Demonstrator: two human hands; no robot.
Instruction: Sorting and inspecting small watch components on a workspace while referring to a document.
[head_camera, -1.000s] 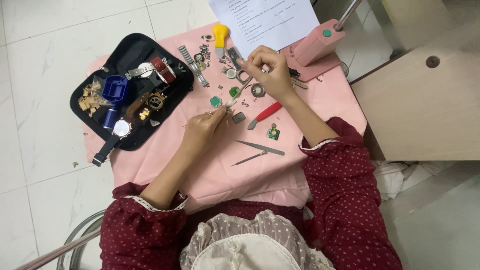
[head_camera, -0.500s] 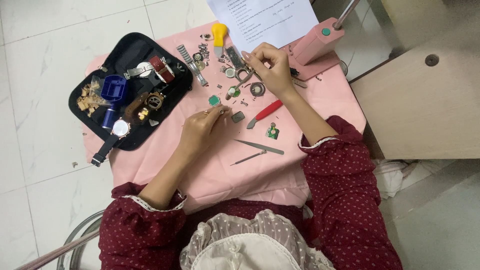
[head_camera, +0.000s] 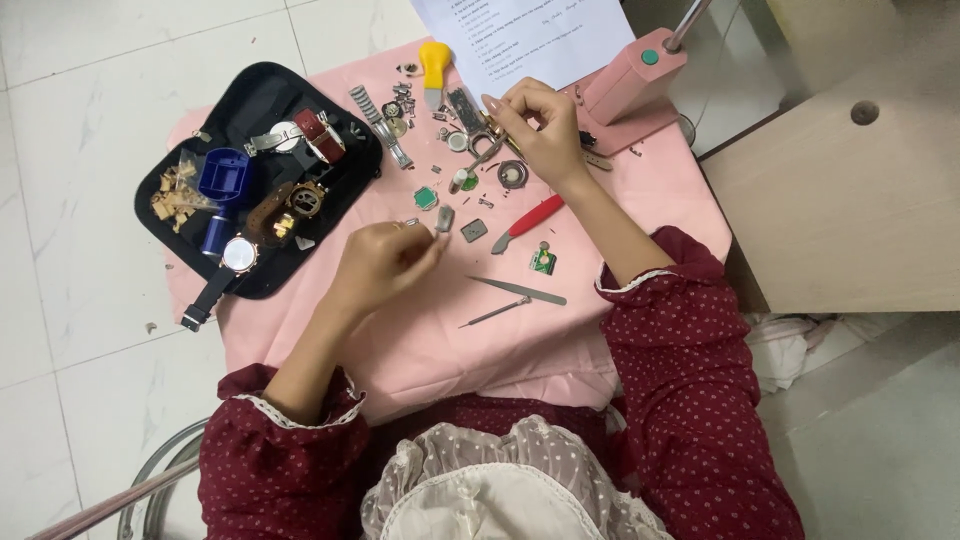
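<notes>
- Looks like a makeshift watch-repair spot in a room at home, not a proper workshop.
- Small table under a pink cloth (head_camera: 420, 330), set on a white marble-tile floor (head_camera: 80, 260).
- Black tool tray (head_camera: 250, 95) holding wristwatches, straps, a blue case holder.
- Loose watch parts, tweezers (head_camera: 520, 292), red-handled tool (head_camera: 530, 218) scattered on the cloth.
- Pink press tool (head_camera: 625, 85) and printed sheet (head_camera: 530, 35) at far edge.
- Plain wooden furniture (head_camera: 850, 200) to the right.

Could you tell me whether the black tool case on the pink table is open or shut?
Open: the black case lies spread flat, with watches and a blue holder showing inside.
</notes>
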